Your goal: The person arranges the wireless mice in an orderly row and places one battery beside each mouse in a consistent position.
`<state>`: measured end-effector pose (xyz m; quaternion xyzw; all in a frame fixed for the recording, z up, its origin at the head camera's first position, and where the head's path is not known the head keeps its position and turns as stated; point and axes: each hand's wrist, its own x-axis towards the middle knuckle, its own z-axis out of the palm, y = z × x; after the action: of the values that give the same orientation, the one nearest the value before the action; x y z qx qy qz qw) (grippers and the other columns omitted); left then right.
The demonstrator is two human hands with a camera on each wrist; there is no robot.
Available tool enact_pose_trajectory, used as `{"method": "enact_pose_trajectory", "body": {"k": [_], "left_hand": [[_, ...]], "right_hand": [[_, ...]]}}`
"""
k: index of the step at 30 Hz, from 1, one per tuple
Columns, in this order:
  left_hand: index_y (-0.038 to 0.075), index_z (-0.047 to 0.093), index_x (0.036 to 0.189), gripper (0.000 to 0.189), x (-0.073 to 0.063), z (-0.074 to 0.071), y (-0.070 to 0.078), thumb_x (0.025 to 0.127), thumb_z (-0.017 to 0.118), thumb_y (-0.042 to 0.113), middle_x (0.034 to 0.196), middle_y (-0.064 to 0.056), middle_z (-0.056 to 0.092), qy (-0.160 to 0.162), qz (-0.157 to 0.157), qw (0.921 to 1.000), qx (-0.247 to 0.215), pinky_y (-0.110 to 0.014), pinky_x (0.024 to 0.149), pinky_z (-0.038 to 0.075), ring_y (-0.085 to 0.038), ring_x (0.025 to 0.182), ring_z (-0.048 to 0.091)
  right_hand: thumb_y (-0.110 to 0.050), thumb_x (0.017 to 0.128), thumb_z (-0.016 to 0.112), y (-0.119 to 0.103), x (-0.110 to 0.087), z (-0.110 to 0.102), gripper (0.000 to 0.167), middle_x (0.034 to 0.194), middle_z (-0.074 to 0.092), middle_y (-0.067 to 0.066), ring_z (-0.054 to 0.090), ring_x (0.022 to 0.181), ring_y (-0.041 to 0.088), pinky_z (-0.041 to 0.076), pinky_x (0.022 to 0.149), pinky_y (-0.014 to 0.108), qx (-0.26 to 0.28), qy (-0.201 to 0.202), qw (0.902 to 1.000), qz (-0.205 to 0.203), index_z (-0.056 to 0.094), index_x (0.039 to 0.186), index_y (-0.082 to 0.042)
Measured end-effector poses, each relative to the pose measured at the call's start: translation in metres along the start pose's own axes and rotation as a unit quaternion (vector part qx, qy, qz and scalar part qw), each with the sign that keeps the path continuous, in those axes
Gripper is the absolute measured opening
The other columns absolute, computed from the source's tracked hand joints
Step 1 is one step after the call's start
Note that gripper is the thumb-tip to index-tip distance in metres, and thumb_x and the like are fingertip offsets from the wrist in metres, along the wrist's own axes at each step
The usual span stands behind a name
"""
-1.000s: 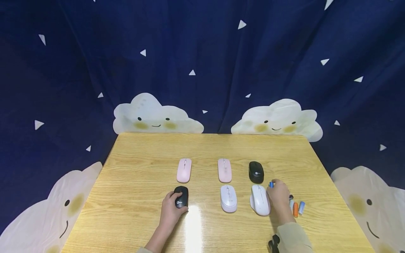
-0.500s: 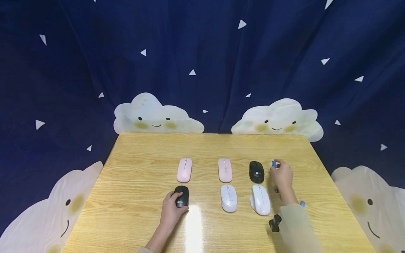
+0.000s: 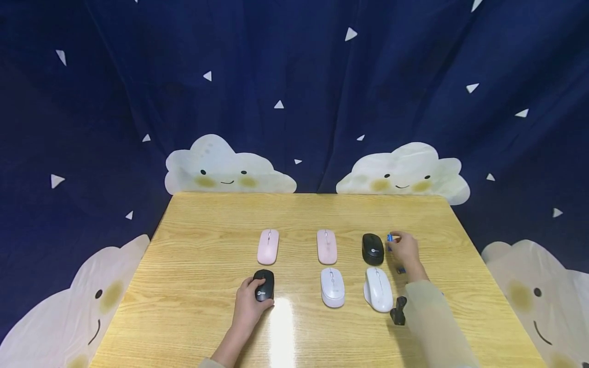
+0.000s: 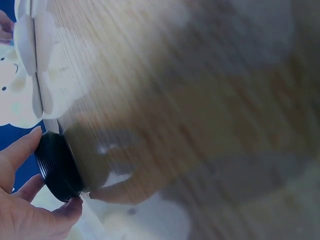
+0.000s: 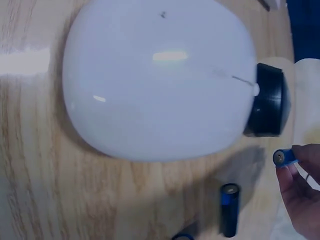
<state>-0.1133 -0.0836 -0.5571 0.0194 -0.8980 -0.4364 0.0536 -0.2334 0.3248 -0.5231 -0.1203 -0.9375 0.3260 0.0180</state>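
Observation:
My left hand (image 3: 247,306) grips a black computer mouse (image 3: 265,287) on the table; in the left wrist view fingers and thumb hold this mouse (image 4: 57,167) by its edges. My right hand (image 3: 406,249) pinches a small blue battery (image 3: 389,242) just right of another black mouse (image 3: 372,249). In the right wrist view the pinched battery (image 5: 286,157) shows its end, between thumb and fingers. A second blue battery (image 5: 230,210) lies on the table below that hand. Close to the right wrist is a white mouse (image 3: 379,290), large in the right wrist view.
Two pink mice (image 3: 268,247) and another white mouse (image 3: 332,288) sit on the wooden table (image 3: 207,220). Beside the right sleeve (image 3: 434,317) is a black device (image 3: 398,311). The sleeve hides most other batteries. A dark blue cloud-patterned curtain (image 3: 303,76) hangs behind.
My right hand has carried the blue battery away from the white mouse's side, toward the far edge, then slightly left beside the black mouse. The left hand stays on its mouse.

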Motion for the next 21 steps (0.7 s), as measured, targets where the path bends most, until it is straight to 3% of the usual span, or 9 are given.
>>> {"method": "enact_pose_trajectory", "body": {"k": [7,14,21], "left_hand": [[-0.002,0.064,0.106,0.052,0.000,0.001,-0.001,0.058,0.083,0.006,0.116,-0.027,0.051,0.000,-0.005,1.0000,0.002,-0.051,0.085,0.044,-0.046,0.105,0.049],[-0.001,0.064,0.106,0.051,0.001,0.001,-0.001,0.058,0.083,0.007,0.116,-0.028,0.051,0.002,-0.005,0.9999,0.009,-0.051,0.085,0.044,-0.046,0.105,0.050],[-0.002,0.064,0.106,0.052,0.001,0.001,-0.002,0.058,0.083,0.006,0.115,-0.027,0.052,0.001,-0.005,1.0000,0.007,-0.050,0.085,0.044,-0.045,0.104,0.050]], "right_hand": [[-0.007,0.086,0.056,0.012,0.003,0.011,0.036,0.102,0.056,0.030,0.058,0.082,0.033,0.050,0.063,0.035,-0.013,-0.043,0.9985,0.032,0.052,0.118,0.009],[-0.004,0.088,0.055,0.018,0.005,0.021,0.037,0.107,0.054,0.032,0.059,0.071,0.022,0.049,0.055,0.025,0.011,-0.054,0.9974,0.046,0.050,0.121,0.010],[-0.006,0.091,0.050,0.020,0.006,0.023,0.035,0.111,0.053,0.032,0.057,0.091,0.035,0.050,0.064,0.030,-0.008,-0.056,0.9978,0.036,0.051,0.122,0.008]]}}
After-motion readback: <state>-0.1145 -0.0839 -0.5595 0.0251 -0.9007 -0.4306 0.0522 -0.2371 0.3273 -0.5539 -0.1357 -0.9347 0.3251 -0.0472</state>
